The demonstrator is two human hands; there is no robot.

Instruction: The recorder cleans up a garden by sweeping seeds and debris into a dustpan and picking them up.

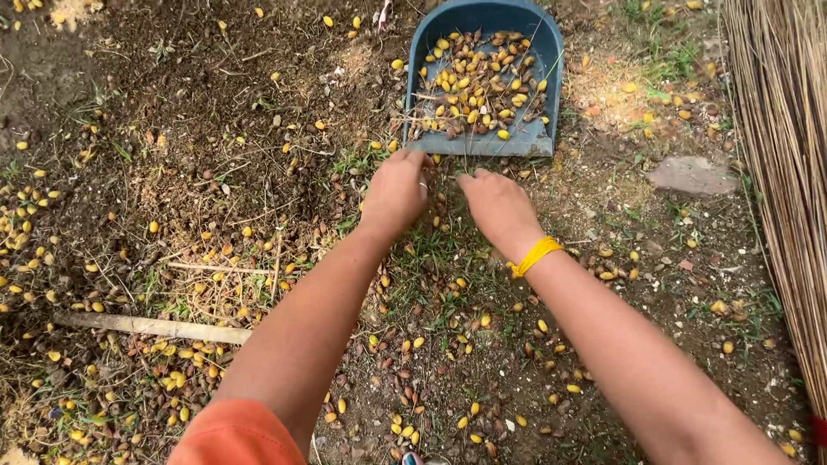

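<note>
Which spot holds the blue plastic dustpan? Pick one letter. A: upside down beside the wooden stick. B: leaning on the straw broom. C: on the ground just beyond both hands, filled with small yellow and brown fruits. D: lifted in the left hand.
C: the blue plastic dustpan lies flat on the ground just past the left hand and right hand, with small yellow and brown fruits piled inside.

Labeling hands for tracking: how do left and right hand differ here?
The right hand has a yellow band at its wrist; the left hand has none there, but shows a pale ring on a finger. The left hand is curled, knuckles up; the right hand lies flatter, fingers pointing left. An orange sleeve shows on the left arm only. Both are down on the ground just before the open edge of the blue dustpan.
</note>
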